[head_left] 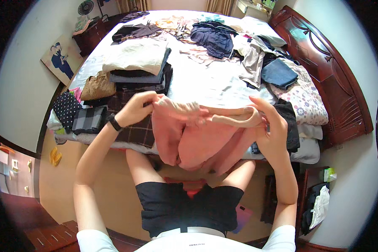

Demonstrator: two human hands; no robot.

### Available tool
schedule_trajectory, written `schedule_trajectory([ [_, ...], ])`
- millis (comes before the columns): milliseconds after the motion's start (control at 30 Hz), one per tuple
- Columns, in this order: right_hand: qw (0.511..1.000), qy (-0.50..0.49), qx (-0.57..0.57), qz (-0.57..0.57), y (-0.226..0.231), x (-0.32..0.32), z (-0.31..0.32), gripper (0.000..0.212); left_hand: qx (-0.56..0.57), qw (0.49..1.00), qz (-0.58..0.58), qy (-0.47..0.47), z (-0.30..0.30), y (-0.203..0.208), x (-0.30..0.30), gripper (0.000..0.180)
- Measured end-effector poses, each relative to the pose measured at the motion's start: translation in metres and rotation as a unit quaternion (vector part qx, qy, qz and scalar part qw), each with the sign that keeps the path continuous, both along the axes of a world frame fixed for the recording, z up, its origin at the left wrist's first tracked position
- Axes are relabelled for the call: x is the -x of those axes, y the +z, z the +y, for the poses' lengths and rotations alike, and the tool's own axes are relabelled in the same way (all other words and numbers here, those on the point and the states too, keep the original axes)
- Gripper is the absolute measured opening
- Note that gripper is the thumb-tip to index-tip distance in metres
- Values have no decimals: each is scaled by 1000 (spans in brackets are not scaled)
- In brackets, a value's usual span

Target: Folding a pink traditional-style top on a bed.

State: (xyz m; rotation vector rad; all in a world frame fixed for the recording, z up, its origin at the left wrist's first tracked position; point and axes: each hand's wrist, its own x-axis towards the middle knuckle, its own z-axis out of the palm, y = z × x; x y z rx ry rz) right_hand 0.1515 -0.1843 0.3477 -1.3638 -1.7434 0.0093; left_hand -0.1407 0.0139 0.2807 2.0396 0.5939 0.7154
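Note:
Pink pants (201, 145) hang in front of me above the near edge of the bed, stretched between my two hands by their pale, gathered waistband. My left hand (137, 108), with a black band on its wrist, pinches the waistband at its left end. At the other end, my right hand (272, 126) grips the band with thumb and fingers apart around the cloth. The lower part of the pants droops in loose folds over my lap. Behind my left hand lies a brown plaid cloth (134, 134), partly covered by my arm.
The bed (201, 82) holds a folded clothes stack (134, 59), a navy garment pile (214, 38), folded jeans (279, 73) and a floral quilt (302, 94). A dark wooden headboard (323, 63) stands right. Yellow slippers (55, 156) lie on the floor, left.

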Motion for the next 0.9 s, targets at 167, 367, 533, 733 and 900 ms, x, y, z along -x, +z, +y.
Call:
schedule_trajectory([
  [167,879,78,438,173,-31,-39,8,48,420,904,-75,-17,-22,-46,5,12],
  [367,682,216,573,399,-104,-53,-5,37,545,820,-15,-173,-22,-50,28,10],
  [533,749,346,564,23,-106,-39,-13,30,364,869,209,-261,-40,-42,30,33],
  [733,837,215,438,-247,-90,-20,-26,23,307,883,177,-307,-61,-40,15,33],
  [900,934,125,318,-103,-75,-16,-32,25,198,906,203,-314,-54,-29,19,23],
])
